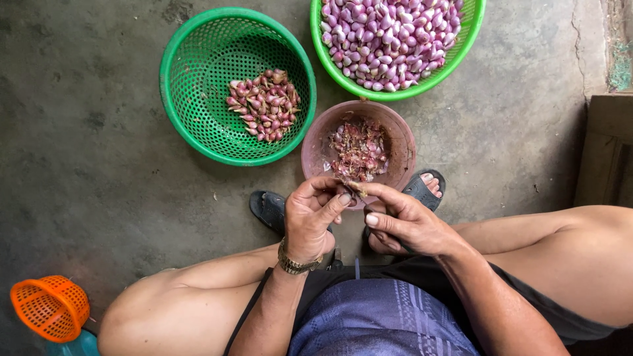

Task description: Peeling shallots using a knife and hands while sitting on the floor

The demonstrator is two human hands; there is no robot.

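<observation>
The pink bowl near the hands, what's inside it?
The pink bowl holds a heap of papery shallot peelings. Its near rim is covered by the hands; anything under the heap is hidden.

Bare grey concrete floor (99,165) carries it all: a green basket (191,59) at centre-left, a second green basket (422,89) at the top edge, a pink bowl (316,151) just below them, sandals (267,209) beside it, orange basket (49,306) tipped bottom-left.

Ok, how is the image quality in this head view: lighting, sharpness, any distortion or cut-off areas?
Head view: soft, even daylight, no glare; faint shadows under the round green plastic basket. Baskets and the left hand and right hand are sharp, though the small item pinched between them is hard to make out. The second green basket of peeled shallots is cropped at the top; slight wide-angle stretch at the edges.
</observation>
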